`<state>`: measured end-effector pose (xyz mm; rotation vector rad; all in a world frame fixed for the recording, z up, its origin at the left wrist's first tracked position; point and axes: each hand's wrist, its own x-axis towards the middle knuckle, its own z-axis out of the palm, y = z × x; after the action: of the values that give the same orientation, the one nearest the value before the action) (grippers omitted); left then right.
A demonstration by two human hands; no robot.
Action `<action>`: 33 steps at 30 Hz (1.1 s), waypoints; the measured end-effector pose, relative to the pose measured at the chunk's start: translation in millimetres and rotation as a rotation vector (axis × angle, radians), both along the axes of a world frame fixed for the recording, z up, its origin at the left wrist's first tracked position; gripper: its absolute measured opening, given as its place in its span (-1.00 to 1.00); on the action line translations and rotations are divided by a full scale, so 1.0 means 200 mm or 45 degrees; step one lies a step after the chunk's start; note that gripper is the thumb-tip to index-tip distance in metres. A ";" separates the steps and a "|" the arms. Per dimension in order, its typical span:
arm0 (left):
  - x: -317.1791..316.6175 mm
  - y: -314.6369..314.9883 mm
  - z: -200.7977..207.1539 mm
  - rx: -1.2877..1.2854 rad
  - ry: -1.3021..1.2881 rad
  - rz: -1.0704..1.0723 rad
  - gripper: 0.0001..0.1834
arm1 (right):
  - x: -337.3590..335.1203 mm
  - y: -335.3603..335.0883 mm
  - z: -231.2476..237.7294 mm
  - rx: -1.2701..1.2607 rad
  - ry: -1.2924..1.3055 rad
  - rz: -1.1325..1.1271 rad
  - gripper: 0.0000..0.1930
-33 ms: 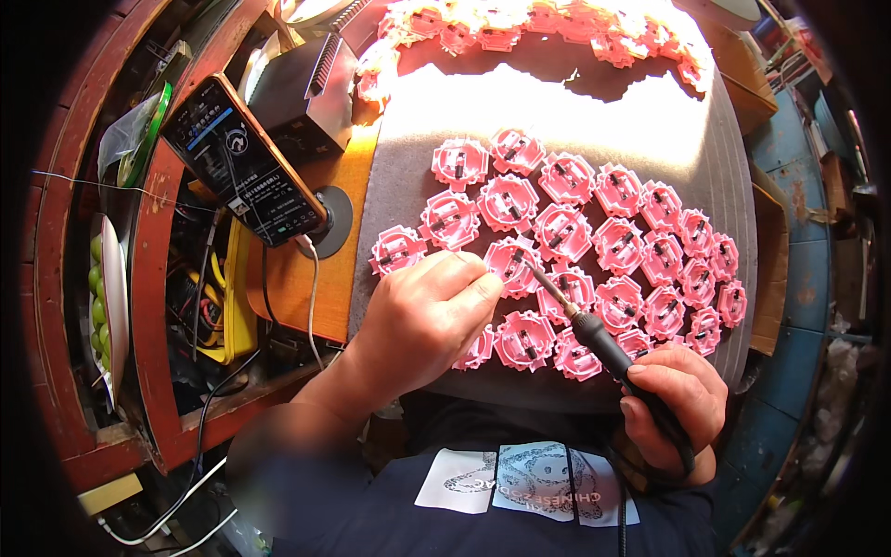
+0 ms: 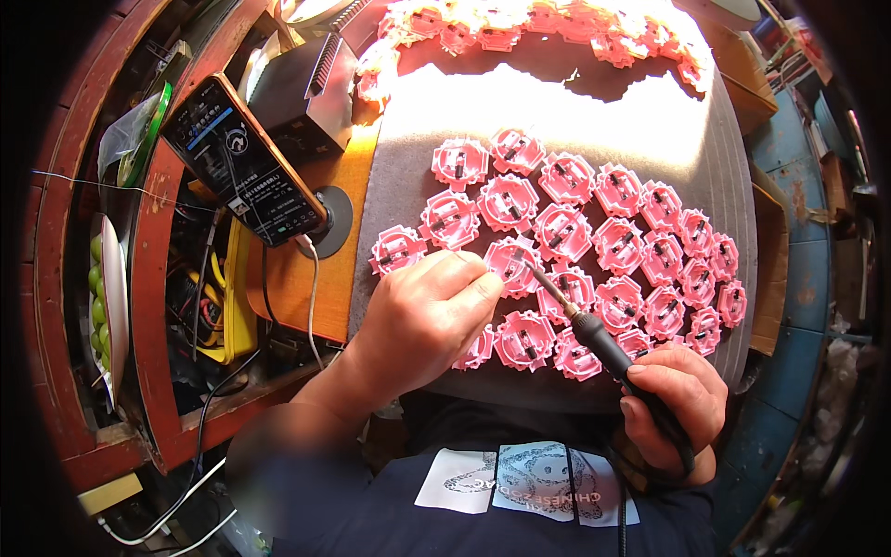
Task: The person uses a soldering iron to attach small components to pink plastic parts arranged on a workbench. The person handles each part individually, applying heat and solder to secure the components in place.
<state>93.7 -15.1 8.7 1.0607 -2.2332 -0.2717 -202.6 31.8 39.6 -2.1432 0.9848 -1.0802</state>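
In my right hand (image 2: pixel 676 408) is a soldering iron (image 2: pixel 608 348) with a black handle, gripped like a pen. Its metal tip points up and left, at or just above a pink plastic housing (image 2: pixel 510 252) with small dark parts inside; I cannot tell if they touch. My left hand (image 2: pixel 432 311) is closed in a pinch at the left side of that same housing. Whatever its fingertips hold is hidden behind the knuckles. Similar pink housings lie open side up in rows around both hands, such as one (image 2: pixel 563 232) just beyond and one (image 2: pixel 524 341) nearer me.
The housings lie on a grey work surface (image 2: pixel 408 186), sunlit at the back, where more pink housings (image 2: pixel 557 23) are heaped. On the left, a phone (image 2: pixel 243 162) leans on a stand over an orange wooden board (image 2: pixel 334 278), beside a dark box (image 2: pixel 302 97). Cables hang below.
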 end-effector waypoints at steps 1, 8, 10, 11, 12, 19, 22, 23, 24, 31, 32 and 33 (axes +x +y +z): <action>0.00 0.00 0.00 -0.001 -0.003 0.000 -0.75 | 0.00 0.00 0.00 -0.009 0.004 0.002 -0.64; 0.00 0.00 -0.01 -0.012 -0.005 0.002 -0.74 | 0.00 -0.01 0.00 -0.029 0.012 0.002 -0.64; 0.01 0.01 -0.01 -0.004 -0.007 0.007 -0.74 | 0.00 0.00 0.00 -0.014 0.009 -0.014 -0.64; 0.01 0.01 0.00 0.004 -0.009 0.012 -0.74 | 0.00 0.01 0.00 -0.003 0.009 -0.029 -0.64; 0.01 0.02 0.01 0.012 -0.011 0.018 -0.74 | 0.00 0.01 0.00 0.007 0.009 -0.043 -0.64; 0.03 0.02 0.00 -0.012 0.049 0.017 -0.74 | 0.00 0.02 0.00 0.039 -0.024 -0.043 -0.64; 0.04 0.02 0.01 -0.015 0.013 0.012 -0.74 | 0.01 0.02 0.00 0.030 -0.010 -0.034 -0.64; 0.04 0.02 0.01 -0.016 0.009 0.015 -0.74 | 0.01 0.02 0.00 0.027 -0.014 -0.025 -0.64; 0.04 0.02 0.01 -0.016 0.005 0.017 -0.73 | 0.02 0.02 0.00 0.024 -0.019 -0.016 -0.64; 0.05 0.02 -0.01 -0.023 0.016 0.051 -0.73 | 0.03 -0.01 0.01 -0.010 -0.006 0.038 -0.60; 0.05 0.02 0.00 -0.015 0.012 0.051 -0.73 | 0.04 -0.01 0.01 -0.011 -0.013 0.052 -0.60; 0.05 0.03 0.00 -0.007 0.008 0.051 -0.72 | 0.04 -0.02 0.01 -0.012 -0.020 0.066 -0.60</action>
<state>103.4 -9.7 8.3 1.0990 -2.2036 -0.2512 -195.1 28.0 41.5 -2.1525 0.9138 -1.0766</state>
